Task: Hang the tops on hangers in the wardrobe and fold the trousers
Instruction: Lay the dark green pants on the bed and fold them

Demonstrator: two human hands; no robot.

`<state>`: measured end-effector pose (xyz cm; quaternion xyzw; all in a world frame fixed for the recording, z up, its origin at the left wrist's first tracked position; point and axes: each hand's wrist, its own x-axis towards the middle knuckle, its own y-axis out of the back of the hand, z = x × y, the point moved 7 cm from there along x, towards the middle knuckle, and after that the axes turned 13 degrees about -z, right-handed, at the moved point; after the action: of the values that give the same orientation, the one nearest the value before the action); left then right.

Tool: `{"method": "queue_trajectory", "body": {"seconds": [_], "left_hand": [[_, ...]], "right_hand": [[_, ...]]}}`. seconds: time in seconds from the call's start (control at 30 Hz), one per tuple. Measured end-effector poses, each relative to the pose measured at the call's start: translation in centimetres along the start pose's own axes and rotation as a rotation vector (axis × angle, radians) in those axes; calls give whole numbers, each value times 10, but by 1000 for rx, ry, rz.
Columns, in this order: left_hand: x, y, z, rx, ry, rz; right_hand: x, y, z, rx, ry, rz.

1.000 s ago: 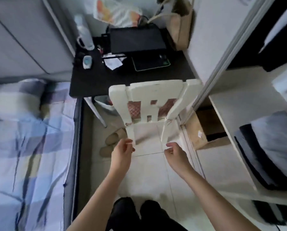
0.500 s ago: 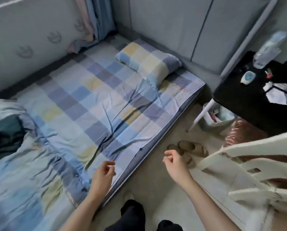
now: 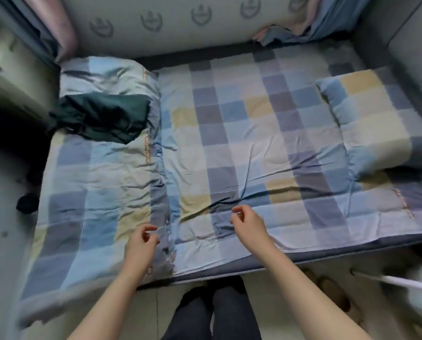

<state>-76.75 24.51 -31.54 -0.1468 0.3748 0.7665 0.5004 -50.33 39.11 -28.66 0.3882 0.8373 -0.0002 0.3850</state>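
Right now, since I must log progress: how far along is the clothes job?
Nothing looks done from this view. Nothing is in hand: the left hand and right hand hover over the checked sheet, fingers loosely curled, no grip on anything. Left: the dark green garment lies crumpled on the folded quilt, neither hung nor folded. No wardrobe or hangers show here.

view swung from chair to bed point(image 3: 229, 143), both hands now over it

Checked bed point(image 3: 242, 133) with folded quilt point(image 3: 99, 192), dark green garment point(image 3: 102, 117) atop it, pillow point(image 3: 371, 121) at right
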Motion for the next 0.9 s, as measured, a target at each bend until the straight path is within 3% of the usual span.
{"method": "queue_trajectory", "body": {"seconds": [0.23, 0.43, 0.9], "left_hand": [[31, 9, -4, -79, 132, 147], [110, 44, -5, -39, 116, 225], [435, 148, -60, 199, -1, 254]], "right_hand": [[94, 0, -59, -206, 38, -134], [185, -30, -97, -273, 89, -213], [468, -197, -163, -194, 247, -197]]}}
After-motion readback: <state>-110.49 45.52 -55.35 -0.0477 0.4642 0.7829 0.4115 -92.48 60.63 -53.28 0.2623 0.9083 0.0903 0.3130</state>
